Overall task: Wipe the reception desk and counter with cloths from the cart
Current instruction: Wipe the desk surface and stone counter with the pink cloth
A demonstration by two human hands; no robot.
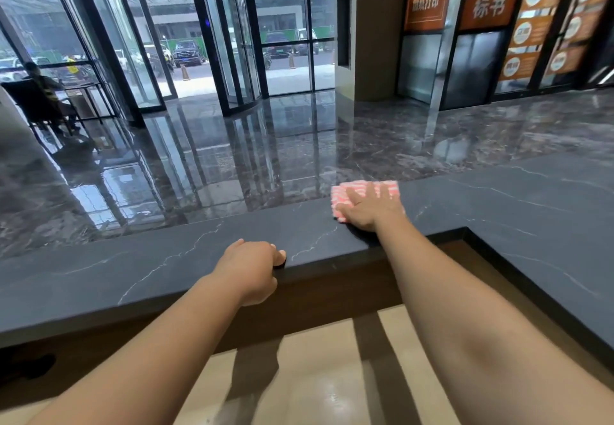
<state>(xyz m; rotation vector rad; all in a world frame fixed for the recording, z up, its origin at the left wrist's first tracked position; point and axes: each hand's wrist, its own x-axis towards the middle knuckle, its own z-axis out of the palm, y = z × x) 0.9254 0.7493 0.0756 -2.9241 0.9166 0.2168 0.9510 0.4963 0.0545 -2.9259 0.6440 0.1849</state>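
The step in hand looks like wiping the top of the dark stone bench (166, 268) with the pink striped cloth (347, 192). To do it well, keep the palm flat and the pressure even so the whole cloth stays in contact. Work in overlapping passes along the length of the top, and carry each pass right out to the far edge and into the corner where the bench turns to the right. The cloth sits near the far edge, so it could slip off onto the lobby floor (232, 159) if pushed too far forward. The lower desk (315, 375) below the bench probably has yet to be wiped.

The right hand (368, 207) lies spread open on the cloth, fingers straight and slightly fanned, pressing it down onto the bench rather than gripping it. The left hand (252, 268) holds no cloth. Its fingers are curled over the near edge of the bench with the thumb on top, apparently gripping the edge as a brace for the reach.
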